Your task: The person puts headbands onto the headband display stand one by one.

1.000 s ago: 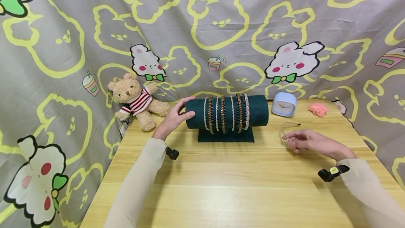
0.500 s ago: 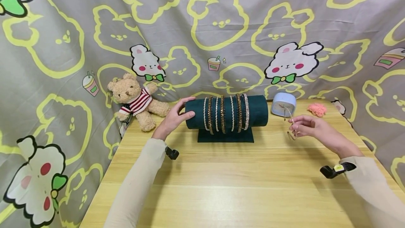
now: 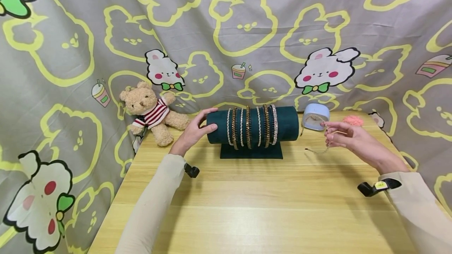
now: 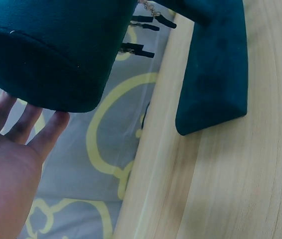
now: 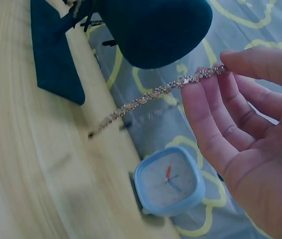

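Note:
A dark green velvet roll stand [image 3: 287, 124] carries several beaded and rhinestone headbands [image 3: 248, 126] round its middle. At its left end, my left hand [image 3: 192, 133] grips the rim, thumb in front and fingers behind; the left wrist view shows the fingertips [image 4: 59, 117] right at the roll's edge. To the right of the stand, my right hand [image 3: 349, 140] pinches a thin beaded headband [image 5: 153, 94] between thumb and fingers, raised above the table. Its curve points toward the stand's right end, and its dark tips hang free.
A pale blue alarm clock [image 3: 319, 109] stands behind the held headband. Pink yarn-like bundle [image 3: 353, 120] lies at the back right, partly behind the right hand. A teddy bear [image 3: 155, 113] sits back left. Patterned curtain [image 3: 261, 15] closes off the table's [image 3: 247, 214] far edge.
My right hand has lifted the headband from the table at the right, moving up and turning it so its open ends face the stand. My left hand has stayed at the roll's end.

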### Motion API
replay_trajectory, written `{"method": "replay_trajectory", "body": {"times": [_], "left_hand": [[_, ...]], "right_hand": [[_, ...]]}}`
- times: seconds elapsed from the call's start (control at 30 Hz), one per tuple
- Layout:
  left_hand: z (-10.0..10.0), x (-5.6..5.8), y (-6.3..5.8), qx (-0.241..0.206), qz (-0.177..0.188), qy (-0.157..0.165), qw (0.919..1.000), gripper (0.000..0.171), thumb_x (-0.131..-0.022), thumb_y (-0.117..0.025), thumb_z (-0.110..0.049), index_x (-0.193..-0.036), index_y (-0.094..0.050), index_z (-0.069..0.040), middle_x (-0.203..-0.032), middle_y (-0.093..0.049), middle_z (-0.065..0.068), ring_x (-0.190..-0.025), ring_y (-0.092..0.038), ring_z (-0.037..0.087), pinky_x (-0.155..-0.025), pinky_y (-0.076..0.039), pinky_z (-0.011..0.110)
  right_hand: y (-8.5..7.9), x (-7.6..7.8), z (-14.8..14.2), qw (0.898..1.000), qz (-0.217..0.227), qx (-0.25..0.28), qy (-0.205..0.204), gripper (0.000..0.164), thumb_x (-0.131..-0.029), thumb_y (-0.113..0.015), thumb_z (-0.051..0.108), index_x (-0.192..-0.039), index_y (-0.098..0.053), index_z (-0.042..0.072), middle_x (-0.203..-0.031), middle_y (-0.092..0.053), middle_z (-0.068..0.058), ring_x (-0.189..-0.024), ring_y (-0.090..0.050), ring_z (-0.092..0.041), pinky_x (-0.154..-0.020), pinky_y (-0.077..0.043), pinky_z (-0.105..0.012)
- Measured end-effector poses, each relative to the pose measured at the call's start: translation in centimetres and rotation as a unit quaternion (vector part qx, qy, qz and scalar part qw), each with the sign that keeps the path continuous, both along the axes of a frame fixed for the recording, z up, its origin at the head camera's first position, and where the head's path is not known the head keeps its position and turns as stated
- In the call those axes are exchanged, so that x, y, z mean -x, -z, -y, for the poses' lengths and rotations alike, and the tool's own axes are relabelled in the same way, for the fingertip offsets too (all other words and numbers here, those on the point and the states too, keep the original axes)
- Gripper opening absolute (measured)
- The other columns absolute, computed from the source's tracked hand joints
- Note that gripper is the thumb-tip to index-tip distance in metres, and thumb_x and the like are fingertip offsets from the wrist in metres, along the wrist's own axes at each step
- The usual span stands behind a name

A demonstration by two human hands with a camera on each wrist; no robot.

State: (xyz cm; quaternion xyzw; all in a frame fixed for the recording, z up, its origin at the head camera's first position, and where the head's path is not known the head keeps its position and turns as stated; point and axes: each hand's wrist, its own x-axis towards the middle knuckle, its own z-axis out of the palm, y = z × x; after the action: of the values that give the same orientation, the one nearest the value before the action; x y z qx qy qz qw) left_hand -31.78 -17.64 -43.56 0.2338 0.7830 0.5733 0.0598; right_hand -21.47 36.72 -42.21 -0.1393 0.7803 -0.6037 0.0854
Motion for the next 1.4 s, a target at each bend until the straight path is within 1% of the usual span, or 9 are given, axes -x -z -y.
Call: {"method": "replay_trajectory", "body": {"times": [0.07,0.23,0.33,0.47,0.67,0.8,1.0,1.23,1.4], "left_hand": [[0.0,0.0,0.0,0.002,-0.002,0.000,1.0000,0.063,-0.105,-0.073,-0.038,-0.163,-0.049,-0.032,-0.166,-0.046,-0.005,-0.151,-0.045,0.028,-0.124,-0.039,0.061],[0.0,0.0,0.0,0.001,-0.005,0.001,1.0000,0.062,-0.106,-0.073,-0.037,-0.163,-0.050,-0.032,-0.167,-0.045,-0.006,-0.152,-0.045,0.028,-0.125,-0.038,0.062],[0.0,-0.1,0.0,0.000,-0.008,0.000,1.0000,0.061,-0.106,-0.072,-0.035,-0.163,-0.050,-0.032,-0.167,-0.046,-0.005,-0.152,-0.045,0.029,-0.125,-0.038,0.062],[0.0,-0.1,-0.1,0.001,-0.008,-0.001,1.0000,0.060,-0.106,-0.071,-0.032,-0.162,-0.050,-0.032,-0.167,-0.046,-0.003,-0.153,-0.044,0.030,-0.126,-0.036,0.063],[0.1,-0.1,0.0,0.000,-0.005,0.000,1.0000,0.061,-0.107,-0.071,-0.031,-0.163,-0.050,-0.029,-0.168,-0.044,-0.001,-0.154,-0.042,0.032,-0.126,-0.035,0.065],[0.2,-0.1,0.1,0.000,-0.006,-0.001,1.0000,0.061,-0.106,-0.071,-0.033,-0.163,-0.049,-0.029,-0.169,-0.044,-0.002,-0.154,-0.042,0.031,-0.126,-0.035,0.065],[0.1,-0.1,0.1,0.004,-0.001,-0.001,1.0000,0.060,-0.106,-0.072,-0.036,-0.163,-0.050,-0.034,-0.168,-0.044,-0.004,-0.153,-0.043,0.029,-0.126,-0.037,0.062],[0.1,-0.2,-0.2,0.003,0.001,-0.003,1.0000,0.058,-0.106,-0.072,-0.036,-0.160,-0.051,-0.038,-0.165,-0.047,-0.003,-0.152,-0.045,0.029,-0.124,-0.040,0.061],[0.1,-0.1,0.0,0.004,-0.001,-0.005,1.0000,0.058,-0.106,-0.072,-0.036,-0.159,-0.052,-0.040,-0.164,-0.048,-0.003,-0.151,-0.046,0.029,-0.123,-0.042,0.061]], "right_hand": [[-0.3,0.0,0.2,1.000,0.004,0.002,0.007,0.038,-0.112,-0.058,0.005,-0.150,-0.054,0.009,-0.119,-0.071,0.003,-0.102,-0.074,-0.014,-0.090,-0.063,-0.024],[-0.9,0.3,0.7,0.999,0.011,0.049,0.015,0.035,-0.111,-0.059,0.003,-0.146,-0.057,0.010,-0.114,-0.071,0.001,-0.096,-0.075,-0.015,-0.088,-0.064,-0.026],[-1.4,0.4,1.3,0.998,0.013,0.054,0.023,0.034,-0.112,-0.059,0.004,-0.145,-0.058,0.012,-0.112,-0.072,0.001,-0.094,-0.075,-0.016,-0.087,-0.065,-0.027],[-2.2,0.3,2.2,0.998,0.013,0.045,0.035,0.033,-0.112,-0.061,0.006,-0.143,-0.061,0.015,-0.109,-0.073,-0.001,-0.092,-0.076,-0.019,-0.087,-0.066,-0.030],[-3.2,0.4,3.6,0.998,0.013,0.030,0.047,0.034,-0.111,-0.063,0.010,-0.145,-0.059,0.011,-0.106,-0.073,-0.004,-0.092,-0.077,-0.025,-0.086,-0.067,-0.034],[-3.5,0.8,4.3,0.999,0.014,0.015,0.036,0.039,-0.112,-0.063,0.014,-0.149,-0.053,0.009,-0.105,-0.073,-0.003,-0.092,-0.078,-0.024,-0.087,-0.066,-0.032],[-3.6,1.5,5.2,0.999,0.017,0.040,0.010,0.045,-0.112,-0.062,0.012,-0.153,-0.046,0.004,-0.105,-0.072,-0.004,-0.089,-0.078,-0.022,-0.086,-0.066,-0.031],[-4.1,1.8,6.6,0.999,0.019,0.018,0.020,0.055,-0.112,-0.064,0.019,-0.157,-0.040,-0.004,-0.106,-0.073,-0.002,-0.090,-0.077,-0.018,-0.085,-0.067,-0.033],[-4.3,2.0,7.3,0.999,0.007,-0.016,0.027,0.059,-0.113,-0.063,0.025,-0.160,-0.040,-0.002,-0.107,-0.071,-0.004,-0.091,-0.078,-0.017,-0.086,-0.067,-0.031]]}}
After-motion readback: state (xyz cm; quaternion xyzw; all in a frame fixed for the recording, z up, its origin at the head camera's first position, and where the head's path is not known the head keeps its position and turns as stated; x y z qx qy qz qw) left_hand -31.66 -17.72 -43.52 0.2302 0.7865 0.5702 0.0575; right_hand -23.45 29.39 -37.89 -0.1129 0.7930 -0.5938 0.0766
